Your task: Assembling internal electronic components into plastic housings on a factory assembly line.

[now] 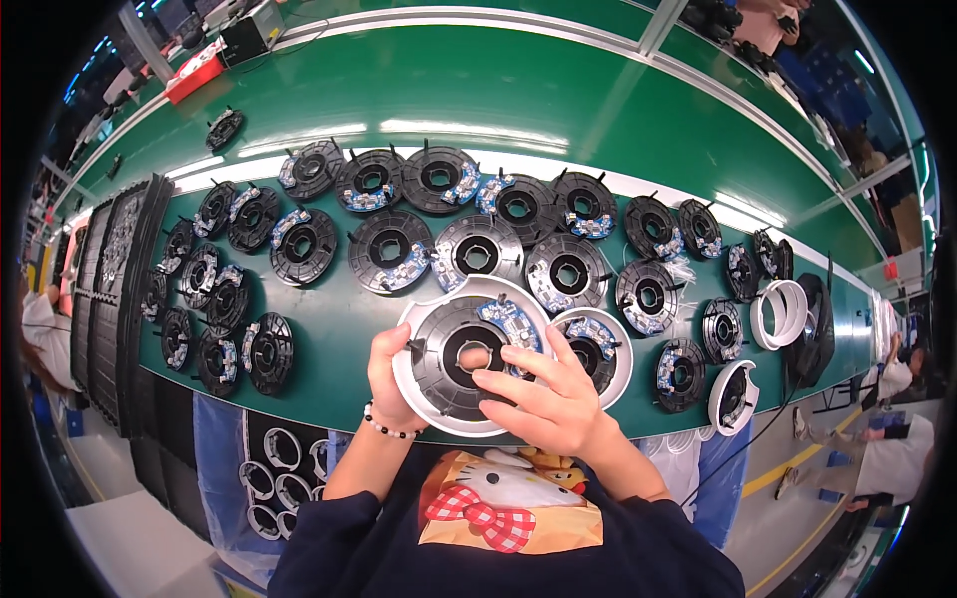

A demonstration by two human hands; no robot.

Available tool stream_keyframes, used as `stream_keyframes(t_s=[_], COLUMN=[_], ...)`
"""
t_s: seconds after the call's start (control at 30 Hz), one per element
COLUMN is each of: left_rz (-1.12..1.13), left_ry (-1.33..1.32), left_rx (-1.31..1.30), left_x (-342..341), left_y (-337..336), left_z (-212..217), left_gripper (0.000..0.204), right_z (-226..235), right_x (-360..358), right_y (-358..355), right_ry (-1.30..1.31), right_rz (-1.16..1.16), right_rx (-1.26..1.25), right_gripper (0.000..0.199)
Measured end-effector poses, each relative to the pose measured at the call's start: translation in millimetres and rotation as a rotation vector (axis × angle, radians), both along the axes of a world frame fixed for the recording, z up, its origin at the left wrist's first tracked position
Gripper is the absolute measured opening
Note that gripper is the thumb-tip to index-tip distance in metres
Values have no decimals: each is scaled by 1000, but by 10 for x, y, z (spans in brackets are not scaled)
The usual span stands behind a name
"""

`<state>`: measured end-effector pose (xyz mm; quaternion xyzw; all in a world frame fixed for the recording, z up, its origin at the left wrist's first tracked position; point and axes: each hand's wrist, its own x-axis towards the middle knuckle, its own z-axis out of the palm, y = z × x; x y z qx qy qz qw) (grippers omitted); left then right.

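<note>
White housing (454, 425) with black disc (436, 351) inside was held over tabletop's (327, 371) near edge. Left hand (396, 384) gripped rim at left; right hand (554, 401) spread fingers over disc, thumb hidden, grip there impossible to tell. Looked light, stiff, perhaps slippery; blue circuit board (510, 323) seemed fragile, so rim was safest hold. Bare room lay left; second housing (623, 369) crowded right, other discs (365, 253) far side.

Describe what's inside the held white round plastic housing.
A black round plastic disc with a blue circuit board; the right hand partly covers the disc; most beneath is hidden.
</note>
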<state>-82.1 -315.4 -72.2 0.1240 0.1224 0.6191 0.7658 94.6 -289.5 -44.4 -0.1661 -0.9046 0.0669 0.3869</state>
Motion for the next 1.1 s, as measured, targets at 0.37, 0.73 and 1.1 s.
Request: stream_keyframes(t_s=[0.37,0.73,1.1], left_rz=[20,-59,-39], left_ry=[-15,-78,-152], left_rx=[-29,-248,-334], left_x=[-33,48,171], left_y=[-75,-3,-121], left_z=[-17,180,212], left_gripper=[59,57,50], right_z=[-2,105,194], right_x=[-84,-109,-175], right_y=[-64,87,20], right_ry=[21,199,94], right_rz=[2,-59,-179], right_rx=[28,-146,-231], right_gripper=[17,28,30])
